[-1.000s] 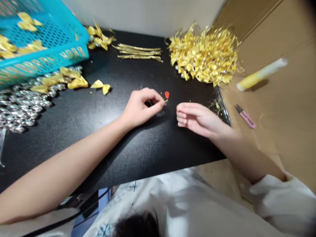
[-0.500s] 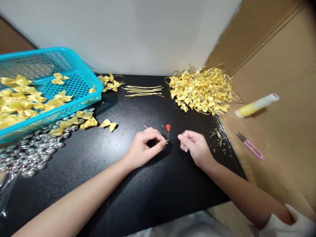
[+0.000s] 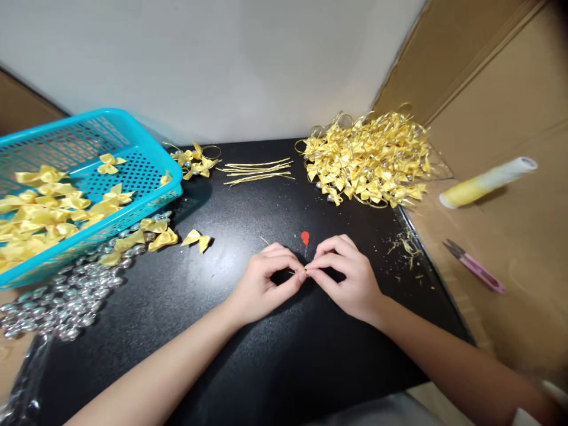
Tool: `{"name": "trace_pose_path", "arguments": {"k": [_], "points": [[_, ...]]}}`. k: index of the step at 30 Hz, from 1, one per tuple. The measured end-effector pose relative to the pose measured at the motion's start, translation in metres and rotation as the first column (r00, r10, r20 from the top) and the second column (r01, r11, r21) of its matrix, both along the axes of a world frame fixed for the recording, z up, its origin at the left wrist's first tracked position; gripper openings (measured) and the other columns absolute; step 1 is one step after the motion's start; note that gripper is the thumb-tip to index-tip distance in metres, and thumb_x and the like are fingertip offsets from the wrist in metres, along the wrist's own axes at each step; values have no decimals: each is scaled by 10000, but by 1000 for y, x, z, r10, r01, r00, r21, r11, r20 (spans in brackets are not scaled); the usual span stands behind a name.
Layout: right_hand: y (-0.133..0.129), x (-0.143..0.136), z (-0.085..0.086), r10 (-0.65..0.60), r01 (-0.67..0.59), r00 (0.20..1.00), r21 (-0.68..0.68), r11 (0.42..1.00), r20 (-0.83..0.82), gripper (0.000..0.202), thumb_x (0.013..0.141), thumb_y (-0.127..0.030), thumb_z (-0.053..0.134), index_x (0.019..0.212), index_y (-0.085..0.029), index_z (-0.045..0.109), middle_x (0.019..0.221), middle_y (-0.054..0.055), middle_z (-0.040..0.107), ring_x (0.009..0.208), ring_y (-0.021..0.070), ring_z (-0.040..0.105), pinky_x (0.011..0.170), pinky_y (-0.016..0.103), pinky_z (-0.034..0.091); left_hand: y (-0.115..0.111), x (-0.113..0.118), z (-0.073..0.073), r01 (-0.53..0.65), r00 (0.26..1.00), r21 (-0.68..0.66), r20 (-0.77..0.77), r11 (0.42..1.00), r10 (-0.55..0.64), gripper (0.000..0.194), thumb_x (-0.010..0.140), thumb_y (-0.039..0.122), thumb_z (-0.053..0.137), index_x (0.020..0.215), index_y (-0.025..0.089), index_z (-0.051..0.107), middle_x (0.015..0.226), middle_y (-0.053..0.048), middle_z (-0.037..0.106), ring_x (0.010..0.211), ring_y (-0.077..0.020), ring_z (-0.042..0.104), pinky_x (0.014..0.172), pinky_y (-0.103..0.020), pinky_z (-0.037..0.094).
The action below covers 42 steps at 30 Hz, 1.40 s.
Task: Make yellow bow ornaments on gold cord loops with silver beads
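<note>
Nearest us, our left hand pinches a thin gold cord between thumb and forefinger. Our right hand, which half a second ago was apart at three o'clock, has now come in to touch the left fingertips, its own closed on what looks like the same cord's end. We judge that the work has passed from one-handed holding to two-handed fastening or shaping; any knot is too small to tell. Just beyond the fingertips, at twelve o'clock, is a small red piece. The pink snips lie at three, apart from both hands. Farther off are the blue basket at ten, spare gold strips at eleven and the heaped bows at one.
</note>
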State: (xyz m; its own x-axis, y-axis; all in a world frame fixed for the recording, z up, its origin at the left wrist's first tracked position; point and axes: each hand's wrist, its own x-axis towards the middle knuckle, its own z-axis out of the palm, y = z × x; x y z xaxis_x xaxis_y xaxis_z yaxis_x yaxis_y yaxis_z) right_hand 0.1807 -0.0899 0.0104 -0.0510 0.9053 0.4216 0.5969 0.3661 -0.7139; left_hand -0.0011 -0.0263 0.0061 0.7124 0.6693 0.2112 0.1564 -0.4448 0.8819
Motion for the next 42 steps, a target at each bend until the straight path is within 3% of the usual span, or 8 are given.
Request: {"name": "trace_pose_path", "arguments": {"k": [7,12,16,21,26,30,34,42], "points": [[0,0,0,-48,49,998,18,999,-46,99,850,-180,624,775,-220,674,783,16,602,767,173,579,741,349,459,-1,1,1,15,1000,3,-16,1000,-14,97,866,206,629,803,207,703,757,-23,707,744,-168,607,739,-314,465],[1,4,3,-134,137,987,24,990,-86,109,844,-164,594,754,-211,632,783,24,581,762,178,573,722,347,456,2,-2,1,-89,994,-169,51,982,99,136,885,247,629,854,230,760,739,-28,734,720,-172,636,734,-326,479],[3,6,1,-184,186,979,8,983,-82,124,825,-131,576,725,-204,587,773,23,562,759,178,562,728,350,443,4,-6,-4,-126,962,-419,168,899,213,186,867,354,656,780,242,776,672,-23,713,687,-169,631,706,-316,497],[0,0,-3,-90,86,995,60,994,53,105,803,-132,597,728,-206,596,779,15,590,763,173,556,740,349,408,5,-7,-10,-131,923,-615,210,778,321,197,811,411,714,916,268,800,846,-53,788,732,-189,676,697,-327,541],[-3,-1,-2,-88,72,990,147,987,108,99,804,-126,606,737,-198,600,784,11,606,773,168,556,757,346,392,1,-1,-4,-185,971,-418,61,889,231,152,823,284,715,950,271,798,987,-51,787,894,-212,712,802,-329,548],[-2,0,-3,-106,86,988,166,982,115,86,830,-135,604,765,-191,614,792,16,607,770,168,549,750,343,384,-4,5,1,-97,995,-232,2,968,100,135,843,220,686,906,236,805,899,-50,792,770,-179,706,687,-280,527],[-1,0,-4,-72,64,993,90,994,94,94,864,-161,601,779,-193,622,821,20,615,795,173,544,764,347,380,-4,6,0,-69,997,-178,-27,982,65,118,845,242,686,838,197,796,787,-45,770,664,-154,649,618,-265,477],[3,3,-4,130,-143,988,-192,971,-80,54,889,-217,639,896,-204,586,910,26,645,915,191,545,831,352,404,-4,2,1,-133,991,-295,-49,946,124,215,855,328,636,777,148,723,710,-54,691,649,-163,587,616,-283,432]]}}
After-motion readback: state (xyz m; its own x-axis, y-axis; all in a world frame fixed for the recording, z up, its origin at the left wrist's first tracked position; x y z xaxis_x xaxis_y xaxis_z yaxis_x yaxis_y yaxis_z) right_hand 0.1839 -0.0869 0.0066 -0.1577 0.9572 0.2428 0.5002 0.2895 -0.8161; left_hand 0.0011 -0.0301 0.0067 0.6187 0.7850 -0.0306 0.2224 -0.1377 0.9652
